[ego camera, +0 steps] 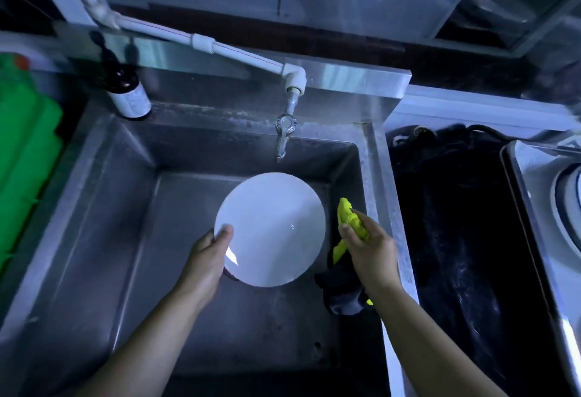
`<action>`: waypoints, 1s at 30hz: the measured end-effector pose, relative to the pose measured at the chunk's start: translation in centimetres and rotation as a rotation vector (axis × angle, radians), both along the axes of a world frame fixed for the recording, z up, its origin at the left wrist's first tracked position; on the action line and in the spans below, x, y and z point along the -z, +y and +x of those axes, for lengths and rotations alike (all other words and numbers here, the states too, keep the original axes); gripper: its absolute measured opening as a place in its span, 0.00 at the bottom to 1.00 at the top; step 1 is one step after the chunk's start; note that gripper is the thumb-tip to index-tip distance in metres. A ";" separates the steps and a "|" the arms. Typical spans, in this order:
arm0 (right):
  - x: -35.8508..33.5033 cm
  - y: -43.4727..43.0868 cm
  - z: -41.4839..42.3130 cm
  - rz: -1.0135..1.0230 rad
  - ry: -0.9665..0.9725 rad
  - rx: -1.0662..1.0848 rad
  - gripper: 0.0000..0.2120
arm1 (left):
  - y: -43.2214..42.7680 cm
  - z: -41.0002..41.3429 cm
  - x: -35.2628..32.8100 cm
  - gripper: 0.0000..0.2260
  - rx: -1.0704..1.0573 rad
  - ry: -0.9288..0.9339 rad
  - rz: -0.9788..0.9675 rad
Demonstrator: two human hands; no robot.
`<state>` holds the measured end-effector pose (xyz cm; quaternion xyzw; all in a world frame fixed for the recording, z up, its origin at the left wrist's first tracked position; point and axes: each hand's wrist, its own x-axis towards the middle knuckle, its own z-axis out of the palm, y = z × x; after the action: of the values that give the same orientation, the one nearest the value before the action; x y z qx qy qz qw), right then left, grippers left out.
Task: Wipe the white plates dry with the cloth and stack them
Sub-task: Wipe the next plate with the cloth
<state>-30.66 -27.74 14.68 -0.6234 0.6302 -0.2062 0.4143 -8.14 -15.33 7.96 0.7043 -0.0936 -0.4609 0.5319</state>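
Note:
A round white plate (271,229) hangs over the steel sink (103,208). My left hand (209,258) grips its lower left rim, thumb on the face and fingers behind. Just right of the plate, my right hand (367,247) holds a bunched yellow-green cloth (349,220) with a dark part hanging below the wrist. The cloth is close to the plate's right edge but does not touch it. No other plates show in the sink.
A tap (284,134) on a white pipe hangs over the sink's back wall. A dark bottle (127,92) stands at the back left corner. A green plastic container (25,151) sits left. Right of the sink is a dark basin (456,224) and a metal tray (534,208).

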 end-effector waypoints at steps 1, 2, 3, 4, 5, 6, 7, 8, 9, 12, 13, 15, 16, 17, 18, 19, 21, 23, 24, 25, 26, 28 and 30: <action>-0.8 0.0 0.3 -0.010 -0.012 -0.047 0.12 | 0.5 -0.2 -1.8 0.10 0.002 -0.038 -0.033; -1.9 0.1 0.6 -0.019 -0.040 -0.088 0.09 | 1.0 -0.5 -3.8 0.10 0.007 -0.076 -0.070; -3.1 0.3 0.8 -0.034 -0.076 -0.123 0.10 | 1.5 -0.8 -5.9 0.10 0.021 -0.118 -0.105; -4.2 0.7 0.9 -0.041 -0.116 -0.142 0.13 | 1.9 -1.2 -7.9 0.10 0.041 -0.174 -0.133; -5.2 1.0 0.9 -0.041 -0.167 -0.149 0.13 | 2.2 -1.4 -10.3 0.11 0.058 -0.249 -0.150; -6.5 1.4 0.7 -0.041 -0.240 -0.149 0.10 | 2.6 -1.7 -12.7 0.13 0.069 -0.332 -0.162; -7.7 1.6 0.4 -0.045 -0.318 -0.148 0.09 | 3.0 -1.9 -15.0 0.16 0.085 -0.402 -0.178; -9.0 1.8 0.1 -0.062 -0.394 -0.151 0.09 | 3.3 -2.1 -17.1 0.19 0.117 -0.462 -0.212; -10.2 2.0 -0.3 -0.086 -0.447 -0.168 0.10 | 3.8 -2.5 -19.1 0.24 0.156 -0.523 -0.258; -14.1 2.6 -1.1 -0.127 -0.559 -0.222 0.09 | 5.1 -4.0 -24.6 0.30 0.159 -0.696 -0.353; -15.3 2.8 -1.4 -0.138 -0.588 -0.235 0.08 | 5.5 -4.7 -26.2 0.30 0.141 -0.730 -0.398; -17.5 3.3 -1.8 -0.202 -0.618 -0.256 0.09 | 6.1 -5.5 -28.6 0.31 0.144 -0.788 -0.513; -18.5 3.6 -2.0 -0.231 -0.627 -0.262 0.10 | 6.3 -5.9 -29.7 0.34 0.152 -0.826 -0.546; -19.4 3.8 -2.1 -0.247 -0.634 -0.266 0.09 | 6.6 -6.2 -30.7 0.38 0.156 -0.857 -0.556; -20.3 4.2 -2.2 -0.262 -0.644 -0.268 0.09 | 6.8 -6.5 -31.5 0.42 0.141 -0.883 -0.559; -21.1 4.4 -2.3 -0.278 -0.650 -0.271 0.09 | 7.0 -6.9 -32.4 0.41 0.115 -0.897 -0.587; -22.3 4.7 -2.4 -0.308 -0.667 -0.279 0.10 | 7.4 -7.7 -33.9 0.33 0.049 -0.915 -0.667; -23.3 5.0 -2.3 -0.347 -0.668 -0.285 0.13 | 7.6 -8.2 -34.9 0.33 -0.024 -0.936 -0.711; -23.8 5.1 -2.3 -0.364 -0.657 -0.283 0.15 | 7.6 -8.3 -35.1 0.35 -0.056 -0.927 -0.719; -24.3 5.3 -2.1 -0.381 -0.636 -0.278 0.15 | 7.6 -8.3 -35.3 0.36 -0.090 -0.887 -0.716; -24.9 5.4 -2.0 -0.400 -0.630 -0.262 0.13 | 7.6 -8.3 -35.5 0.34 -0.134 -0.830 -0.706; -26.2 5.5 -1.7 -0.471 -0.622 -0.212 0.02 | 7.6 -8.4 -35.8 0.31 -0.221 -0.701 -0.677; -27.4 5.4 -1.5 -0.661 -0.549 -0.138 0.11 | 7.5 -8.5 -35.8 0.24 -0.299 -0.575 -0.660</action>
<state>-32.18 -22.32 42.08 -0.6854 0.3535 -0.5268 0.3574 -16.63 -7.85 43.79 0.6021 -0.2766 -0.1106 0.7407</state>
